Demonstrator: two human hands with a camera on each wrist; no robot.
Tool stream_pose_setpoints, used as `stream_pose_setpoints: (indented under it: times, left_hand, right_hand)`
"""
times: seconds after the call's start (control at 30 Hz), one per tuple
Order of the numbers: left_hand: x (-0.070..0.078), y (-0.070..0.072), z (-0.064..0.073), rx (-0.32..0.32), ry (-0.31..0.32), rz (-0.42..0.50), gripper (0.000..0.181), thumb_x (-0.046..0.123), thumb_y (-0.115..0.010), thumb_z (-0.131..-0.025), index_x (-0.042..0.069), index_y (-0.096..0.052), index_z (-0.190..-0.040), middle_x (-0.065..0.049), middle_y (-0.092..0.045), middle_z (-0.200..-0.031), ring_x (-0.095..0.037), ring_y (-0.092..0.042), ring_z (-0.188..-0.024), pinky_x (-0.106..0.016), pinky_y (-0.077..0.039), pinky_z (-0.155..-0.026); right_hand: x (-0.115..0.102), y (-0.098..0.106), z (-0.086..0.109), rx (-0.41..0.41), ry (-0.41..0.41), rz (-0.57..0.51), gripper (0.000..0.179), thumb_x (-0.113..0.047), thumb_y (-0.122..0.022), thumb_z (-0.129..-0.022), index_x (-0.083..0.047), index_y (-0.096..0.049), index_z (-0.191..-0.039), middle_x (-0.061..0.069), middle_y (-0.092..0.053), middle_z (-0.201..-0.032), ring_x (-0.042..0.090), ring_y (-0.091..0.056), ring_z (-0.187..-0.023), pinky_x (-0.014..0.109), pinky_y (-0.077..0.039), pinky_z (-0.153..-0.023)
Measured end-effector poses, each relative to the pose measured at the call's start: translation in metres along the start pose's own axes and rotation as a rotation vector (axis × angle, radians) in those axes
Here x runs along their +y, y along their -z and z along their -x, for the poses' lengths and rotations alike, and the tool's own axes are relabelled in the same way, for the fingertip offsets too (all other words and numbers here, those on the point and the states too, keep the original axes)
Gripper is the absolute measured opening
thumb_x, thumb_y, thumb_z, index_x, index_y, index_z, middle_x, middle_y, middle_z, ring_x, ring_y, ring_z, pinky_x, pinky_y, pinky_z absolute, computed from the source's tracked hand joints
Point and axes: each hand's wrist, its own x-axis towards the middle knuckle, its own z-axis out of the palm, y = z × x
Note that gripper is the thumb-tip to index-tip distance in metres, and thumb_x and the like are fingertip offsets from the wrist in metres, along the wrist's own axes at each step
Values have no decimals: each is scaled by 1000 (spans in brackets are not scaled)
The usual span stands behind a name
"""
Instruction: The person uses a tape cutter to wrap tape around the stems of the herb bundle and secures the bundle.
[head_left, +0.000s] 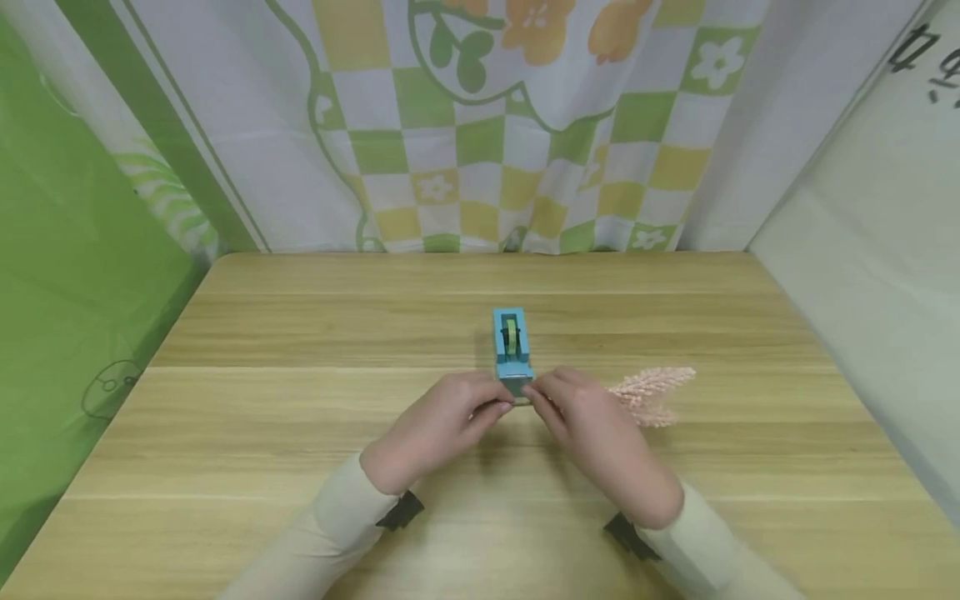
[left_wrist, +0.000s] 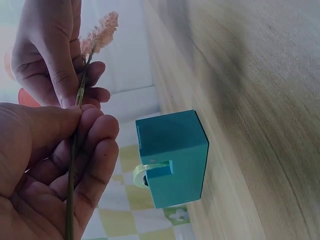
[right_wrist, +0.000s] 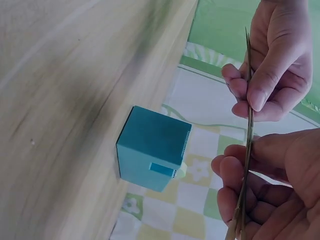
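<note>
A sprig of small pale pink flowers (head_left: 649,396) on thin green-brown stems (right_wrist: 248,127) is held between both hands, above the table. My left hand (head_left: 442,417) pinches the stems toward their bare end. Close beside it, my right hand (head_left: 596,429) pinches them nearer the flower heads, thumb against fingers. A short yellowish-green band (left_wrist: 80,95) shows on the stems between the hands in the left wrist view; whether it is tape is hard to tell. Just beyond the fingertips stands a blue tape dispenser (head_left: 512,369) with a light green tape roll (head_left: 512,336) in it.
The wooden table (head_left: 300,333) reaches back to a checked, flower-printed curtain (head_left: 480,167). Green cloth (head_left: 75,292) hangs at the left and a pale panel (head_left: 885,250) at the right. Dark straps (head_left: 401,510) sit at both wrists.
</note>
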Motion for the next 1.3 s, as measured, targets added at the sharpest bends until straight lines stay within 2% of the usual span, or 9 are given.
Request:
stream_pose_setpoints:
  times: [0.17,0.37,0.47,0.63,0.77,0.87,1.0,1.17,1.3]
  left_hand:
    - [-1,-2,0,10,-4,-6,12,9,-67,-102,4,-77,-104,-7,-78,-98,-11,-67,-84,-23,-58,-77]
    - [1,-2,0,27,-6,-10,11,8,-67,-102,3,-77,-103,-6,-78,-99,-13,-70,-88,-25,-60,-81]
    - [2,-1,0,34,-9,-12,11,8,-67,-101,3,-77,-103,-6,-79,-101,-14,-72,-91,-26,-61,-84]
    - [3,-1,0,45,-3,-1,11,7,-67,-101,4,-77,-103,-7,-79,-102,-13,-72,-91,-25,-60,-83]
    - [1,-1,1,54,1,4,11,7,-67,-102,5,-77,-102,-7,-78,-99,-11,-68,-87,-23,-59,-80]
    - [2,-1,1,59,2,3,11,8,-66,-102,5,-77,-102,-7,-78,-99,-10,-67,-86,-23,-58,-78]
    - [3,-2,1,64,9,-5,10,7,-68,-101,5,-77,-102,-6,-78,-100,-12,-69,-88,-24,-59,-79]
    - [4,-4,0,67,31,2,9,7,-69,-100,3,-77,-103,-5,-78,-101,-14,-71,-91,-25,-60,-81]
    - [4,-5,0,68,58,19,10,8,-69,-100,3,-77,-104,-5,-78,-102,-14,-70,-91,-25,-60,-80]
  right_hand:
    - [-2,0,3,30,24,74,11,-16,-70,-101,-8,-77,-97,0,-71,-85,4,-57,-69,19,-51,-59]
    - [-1,-1,4,62,58,128,12,-12,-71,-100,-3,-77,-102,1,-67,-78,5,-51,-62,17,-49,-56]
    - [0,0,4,77,78,143,14,-11,-70,-100,0,-76,-107,4,-71,-82,9,-61,-67,22,-55,-59]
    - [3,5,5,62,136,131,16,-9,-70,-99,-2,-74,-113,7,-77,-94,17,-73,-82,30,-63,-71]
    - [4,8,6,29,217,142,13,-8,-73,-97,-6,-76,-109,1,-74,-92,12,-68,-81,25,-60,-71]
    - [5,9,5,13,270,162,10,-9,-74,-97,-7,-76,-106,-2,-68,-85,8,-58,-75,21,-56,-67]
    - [7,7,4,0,289,173,9,-9,-74,-96,-8,-76,-105,-3,-62,-81,7,-49,-71,20,-50,-63]
    - [8,7,3,-15,284,182,8,-10,-75,-96,-9,-75,-104,-4,-63,-81,5,-51,-71,19,-49,-62]
    - [9,6,1,-10,296,195,6,-11,-76,-95,-9,-72,-100,-2,-67,-83,7,-57,-71,20,-53,-64]
